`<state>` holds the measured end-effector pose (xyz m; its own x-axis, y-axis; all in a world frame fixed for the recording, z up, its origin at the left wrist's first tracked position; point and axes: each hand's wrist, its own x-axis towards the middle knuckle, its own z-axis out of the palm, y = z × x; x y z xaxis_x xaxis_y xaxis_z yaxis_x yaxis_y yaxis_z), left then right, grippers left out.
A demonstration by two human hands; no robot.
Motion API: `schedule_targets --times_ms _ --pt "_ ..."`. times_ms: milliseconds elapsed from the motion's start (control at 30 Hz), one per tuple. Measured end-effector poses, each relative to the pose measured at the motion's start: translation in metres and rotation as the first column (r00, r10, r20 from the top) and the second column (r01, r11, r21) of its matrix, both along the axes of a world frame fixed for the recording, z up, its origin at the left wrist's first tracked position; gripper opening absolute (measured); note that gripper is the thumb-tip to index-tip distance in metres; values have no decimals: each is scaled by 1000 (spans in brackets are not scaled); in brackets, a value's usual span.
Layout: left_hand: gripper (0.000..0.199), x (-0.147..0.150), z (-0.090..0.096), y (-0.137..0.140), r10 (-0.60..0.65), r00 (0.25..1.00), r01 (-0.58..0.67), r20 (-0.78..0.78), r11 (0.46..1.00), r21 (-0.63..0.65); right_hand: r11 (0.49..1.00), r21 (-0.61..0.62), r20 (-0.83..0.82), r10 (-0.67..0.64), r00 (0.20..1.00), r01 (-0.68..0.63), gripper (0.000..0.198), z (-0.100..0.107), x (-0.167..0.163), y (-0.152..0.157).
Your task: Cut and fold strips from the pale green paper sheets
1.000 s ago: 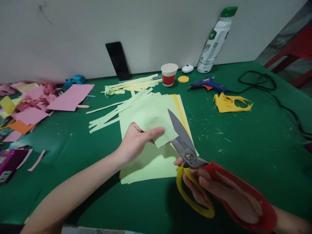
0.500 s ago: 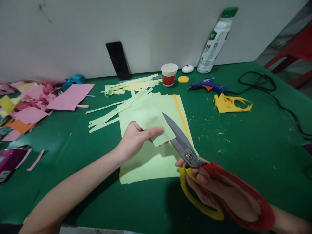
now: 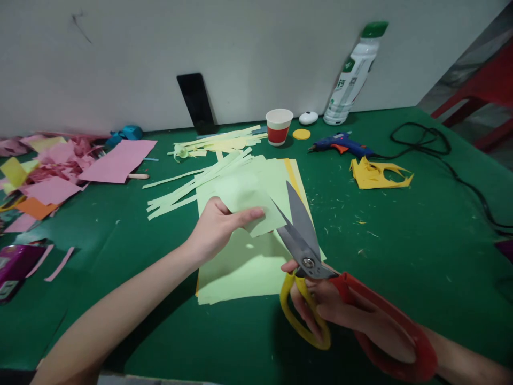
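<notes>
My left hand (image 3: 224, 224) pinches a small piece of pale green paper (image 3: 270, 216) between thumb and fingers, above a stack of green sheets (image 3: 240, 272). In my right hand (image 3: 340, 305) is a pair of scissors (image 3: 306, 251) with one yellow and one red handle. Their blades stand apart, pointing away from me, and the left blade's tip is at the right edge of the held paper. Parts of my left fingers are hidden under the paper. Cut green strips (image 3: 176, 198) lie to the left of the stack.
Behind the stack stand a paper cup (image 3: 278, 128), a phone (image 3: 196, 104) and a leaning bottle (image 3: 352, 80). A glue gun (image 3: 340, 144) with a black cord and a torn yellow scrap (image 3: 377, 174) lie to the right. Pink paper scraps (image 3: 64, 166) are heaped at the left.
The scissors have opened, their blades now spread at the edge of the paper. Their yellow handle has swung left, away from the red one. The held paper has shifted slightly.
</notes>
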<state>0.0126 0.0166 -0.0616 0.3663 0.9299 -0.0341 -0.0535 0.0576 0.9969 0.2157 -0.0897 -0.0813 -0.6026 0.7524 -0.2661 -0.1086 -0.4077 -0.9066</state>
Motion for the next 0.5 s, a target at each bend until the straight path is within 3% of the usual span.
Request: schedule_targets --times_ms 133,200,267,333,400,433,467,500 --pt "20 -3 12 6 146 981 -150 125 988 26 979 118 15 -170 985 167 30 5 0 1" --pt "20 -5 18 9 216 958 -230 188 971 60 930 188 66 -333 941 316 34 11 3 6" --pt "19 -6 22 11 254 945 -275 205 958 82 848 313 218 -502 837 428 39 15 10 17" --pt "19 -7 23 11 243 949 -264 202 961 80 735 559 456 -659 598 384 45 17 22 31" --pt "18 -6 23 10 198 959 -214 203 975 60 689 720 659 -718 224 89 49 14 36 47" --pt "16 -5 23 9 174 962 -187 208 981 45 716 697 717 -697 26 -36 53 12 42 53" --pt "15 -4 23 7 153 965 -162 214 987 26 770 629 766 -638 -83 -105 56 9 47 59" --pt "15 -3 23 6 134 965 -138 223 990 1 791 600 779 -612 -139 -121 59 5 52 64"
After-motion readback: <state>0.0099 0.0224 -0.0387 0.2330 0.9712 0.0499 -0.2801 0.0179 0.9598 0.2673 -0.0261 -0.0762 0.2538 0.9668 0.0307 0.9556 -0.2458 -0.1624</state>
